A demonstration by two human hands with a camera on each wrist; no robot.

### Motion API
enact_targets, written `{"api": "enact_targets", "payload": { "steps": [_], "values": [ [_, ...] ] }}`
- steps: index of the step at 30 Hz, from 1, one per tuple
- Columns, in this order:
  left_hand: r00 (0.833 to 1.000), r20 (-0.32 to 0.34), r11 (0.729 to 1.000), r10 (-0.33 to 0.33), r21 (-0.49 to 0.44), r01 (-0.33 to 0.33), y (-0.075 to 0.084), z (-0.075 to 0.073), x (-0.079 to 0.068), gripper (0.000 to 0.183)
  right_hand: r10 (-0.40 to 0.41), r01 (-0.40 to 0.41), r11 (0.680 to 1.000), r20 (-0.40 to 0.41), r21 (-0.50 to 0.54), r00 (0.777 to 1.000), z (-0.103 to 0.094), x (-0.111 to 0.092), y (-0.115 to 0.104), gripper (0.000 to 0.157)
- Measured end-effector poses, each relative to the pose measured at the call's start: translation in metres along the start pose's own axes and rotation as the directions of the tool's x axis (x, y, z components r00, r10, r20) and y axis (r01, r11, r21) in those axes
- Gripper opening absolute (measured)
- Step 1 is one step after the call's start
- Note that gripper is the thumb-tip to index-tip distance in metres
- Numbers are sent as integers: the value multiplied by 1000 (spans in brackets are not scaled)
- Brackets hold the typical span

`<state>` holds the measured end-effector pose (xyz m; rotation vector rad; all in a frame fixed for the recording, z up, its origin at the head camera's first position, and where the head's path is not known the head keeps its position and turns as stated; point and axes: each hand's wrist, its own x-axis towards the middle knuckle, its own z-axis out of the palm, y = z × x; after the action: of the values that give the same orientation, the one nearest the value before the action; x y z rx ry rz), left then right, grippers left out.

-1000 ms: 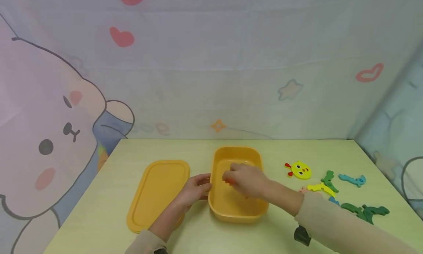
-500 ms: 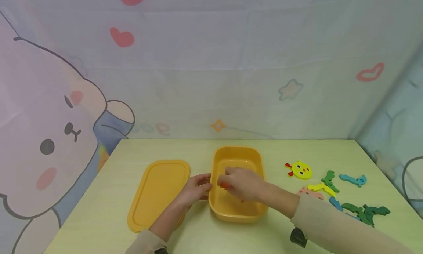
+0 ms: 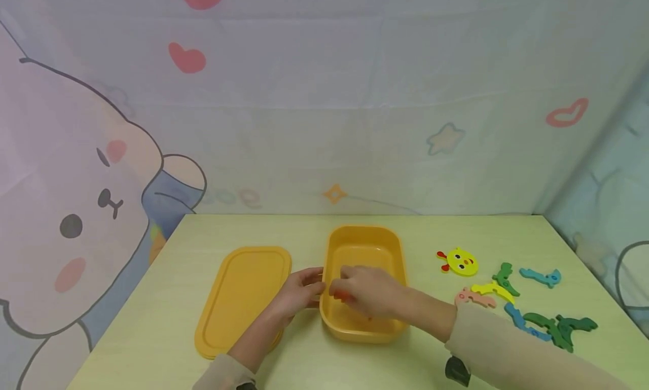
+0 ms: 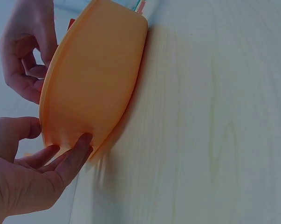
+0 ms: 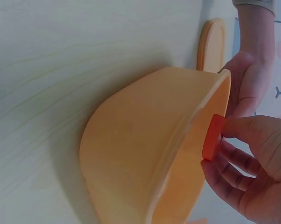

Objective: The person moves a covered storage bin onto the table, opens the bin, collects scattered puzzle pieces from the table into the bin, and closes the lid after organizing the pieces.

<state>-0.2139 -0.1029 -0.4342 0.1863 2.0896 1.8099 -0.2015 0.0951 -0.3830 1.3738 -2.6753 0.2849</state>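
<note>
In the head view a yellow-orange plastic box (image 3: pixel 355 331) stands open at the middle of the table. My left hand (image 3: pixel 298 293) holds its left side, the thumb at the rim and the fingers against the outer wall, as the left wrist view shows. Inside the box's opening, my right hand (image 3: pixel 370 291) pinches a small flat orange-red piece (image 5: pixel 214 137) between thumb and fingers. That piece is mostly covered by the hand in the head view. How far the piece is from the box floor I cannot tell.
A matching yellow-orange lid (image 3: pixel 243 300) lies left of the box. On the right are a yellow smiling-face piece (image 3: pixel 462 262) with red antennae, a yellow curved piece (image 3: pixel 494 290), a pink piece (image 3: pixel 476 298), a light-blue piece (image 3: pixel 541 277) and several green pieces (image 3: pixel 555 325).
My right hand has moved left and slightly nearer within the box, still pinching the orange-red piece. The forearm's shift uncovers more of the pink and blue pieces. My left hand has stayed put.
</note>
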Motion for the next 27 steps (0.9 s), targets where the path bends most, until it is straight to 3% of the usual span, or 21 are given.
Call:
{"api": "enact_targets", "payload": {
  "steps": [8, 16, 27],
  "values": [
    [1000, 2, 1000, 6, -20, -6, -1, 0, 1, 44, -11, 11, 1000, -1, -10, 1000, 2, -2, 0, 18],
    [1000, 6, 1000, 11, -17, -11, -3, 0, 2, 44, 36, -35, 999, 28, -16, 999, 3, -5, -2, 33],
    [1000, 3, 999, 7, -31, -7, -4, 0, 2, 45, 85, -83, 996, 59, -30, 995, -3, -11, 2, 36]
  ]
}}
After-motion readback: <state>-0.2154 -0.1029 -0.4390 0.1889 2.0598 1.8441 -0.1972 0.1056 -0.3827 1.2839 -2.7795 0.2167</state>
